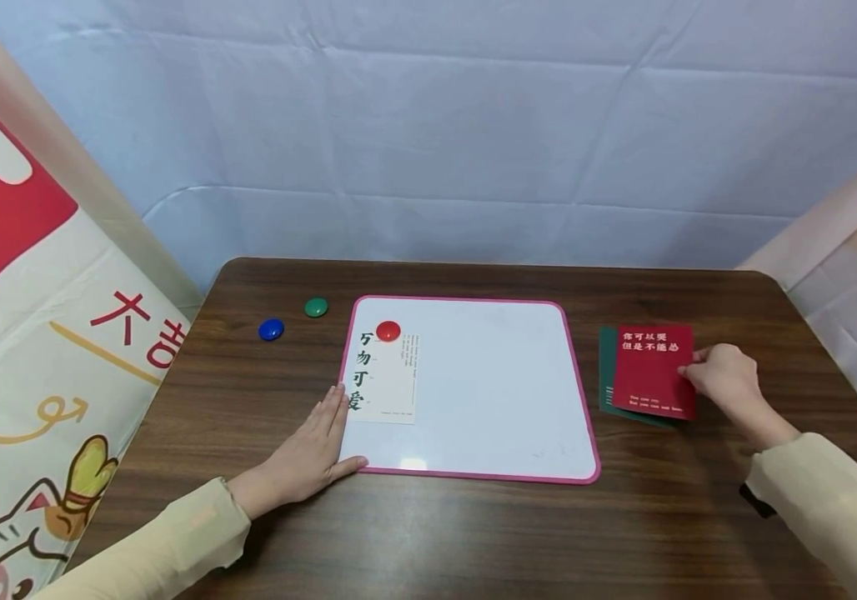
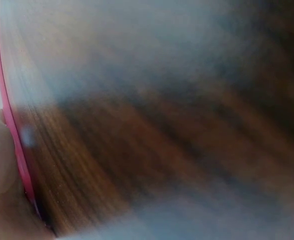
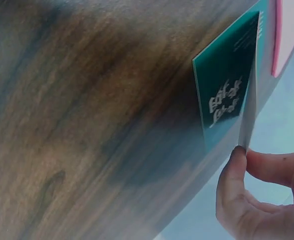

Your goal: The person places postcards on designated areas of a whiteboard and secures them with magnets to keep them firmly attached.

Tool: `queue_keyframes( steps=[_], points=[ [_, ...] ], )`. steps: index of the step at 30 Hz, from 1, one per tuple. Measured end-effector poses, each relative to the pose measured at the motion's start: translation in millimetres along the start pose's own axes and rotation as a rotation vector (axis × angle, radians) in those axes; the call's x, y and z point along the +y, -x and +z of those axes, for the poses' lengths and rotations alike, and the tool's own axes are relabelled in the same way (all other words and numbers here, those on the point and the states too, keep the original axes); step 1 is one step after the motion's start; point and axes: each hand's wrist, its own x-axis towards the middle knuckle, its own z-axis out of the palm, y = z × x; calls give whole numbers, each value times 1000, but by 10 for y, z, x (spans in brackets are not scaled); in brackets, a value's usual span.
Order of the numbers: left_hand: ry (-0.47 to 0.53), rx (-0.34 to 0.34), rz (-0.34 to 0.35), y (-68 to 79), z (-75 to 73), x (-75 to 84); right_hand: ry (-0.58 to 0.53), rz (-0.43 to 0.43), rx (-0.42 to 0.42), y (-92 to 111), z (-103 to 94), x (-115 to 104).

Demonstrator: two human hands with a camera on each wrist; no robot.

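My right hand (image 1: 729, 383) pinches the right edge of a red card (image 1: 649, 375) with white writing. That card is lifted over a green card (image 1: 607, 367) on the table. In the right wrist view, thumb and fingertip grip the red card's corner; its pale underside (image 3: 249, 120) stands tilted above the green card (image 3: 224, 70). My left hand (image 1: 308, 454) rests with straight fingers along the left edge of a pink-rimmed whiteboard (image 1: 496, 383), its thumb at the bottom edge. A white card (image 1: 393, 396) lies on the board's left side, under a round red magnet (image 1: 388, 331).
A blue magnet (image 1: 271, 329) and a green magnet (image 1: 316, 307) lie left of the board on the dark wooden table (image 1: 473, 542). Pale cloth (image 1: 436, 125) hangs behind the table. A printed banner (image 1: 16, 333) hangs at the left.
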Motion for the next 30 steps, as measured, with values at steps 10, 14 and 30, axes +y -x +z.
queue_keyframes(
  steps=[10, 14, 30],
  points=[
    [0, 5, 2, 2, 17, -12, -59, 20, 101, -89, 72, 53],
    [1, 18, 8, 0, 21, -12, -89, 19, 128, -169, 106, 117],
    [15, -22, -11, -8, 14, -23, -91, -38, 217, -707, 464, 632]
  ],
)
